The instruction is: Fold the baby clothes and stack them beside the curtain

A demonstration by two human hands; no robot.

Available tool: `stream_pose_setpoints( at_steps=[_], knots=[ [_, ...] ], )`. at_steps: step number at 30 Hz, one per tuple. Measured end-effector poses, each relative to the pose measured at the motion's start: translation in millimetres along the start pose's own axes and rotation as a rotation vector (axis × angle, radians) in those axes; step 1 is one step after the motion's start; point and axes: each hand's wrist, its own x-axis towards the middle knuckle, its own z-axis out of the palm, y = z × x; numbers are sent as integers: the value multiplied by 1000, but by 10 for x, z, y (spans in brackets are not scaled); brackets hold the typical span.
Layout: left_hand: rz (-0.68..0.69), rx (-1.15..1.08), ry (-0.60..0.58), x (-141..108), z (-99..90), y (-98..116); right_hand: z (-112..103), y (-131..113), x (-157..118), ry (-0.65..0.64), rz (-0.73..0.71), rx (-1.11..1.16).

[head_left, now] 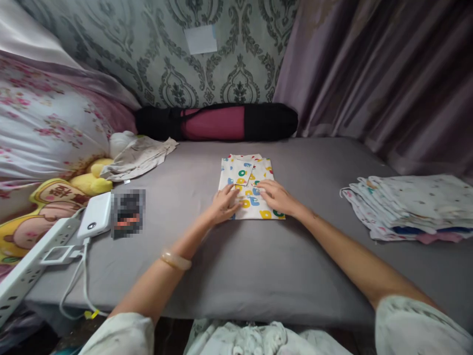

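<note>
A small white garment [246,209] with a print of blue, yellow, green and red shapes lies folded into a near rectangle on the grey sheet. One folded flap crosses its upper part, near the collar. My left hand [223,204] rests on its left edge, fingers stretched out over the cloth. On the opposite side my right hand [278,197] lies on the fabric, its fingers pointing inward and apart. Neither hand is gripping the cloth. A pale bangle [176,260] circles my left wrist area.
To the right is a stack of folded clothes [417,202]. A black and maroon roll bag [214,123] lies along the wall. On the left are a crumpled cloth [142,158], plush toys [55,202], a white power bank [95,214], a power strip [35,264] and cables.
</note>
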Motion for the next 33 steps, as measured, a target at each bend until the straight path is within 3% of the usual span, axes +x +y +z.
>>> stream_pose_setpoints(
  at_steps=[4,8,14,21,28,33],
  knots=[
    [125,47,-26,-262,-209,-46,-216,-174,-532,-122,-28,-27],
    [210,81,-79,-386,-226,-30,-237,-167,-737,-161,-81,-70],
    [308,252,-66,-399,-174,61,-148,-125,-727,-133,-166,-202],
    [84,271,2,-324,-157,73,-134,-86,-738,-87,-120,-206],
    [277,239,58,-418,-165,-176,-140,176,-706,-65,-51,-95],
    [222,159,65,-460,-148,-384,-128,253,-688,-84,-37,-24]
  ],
)
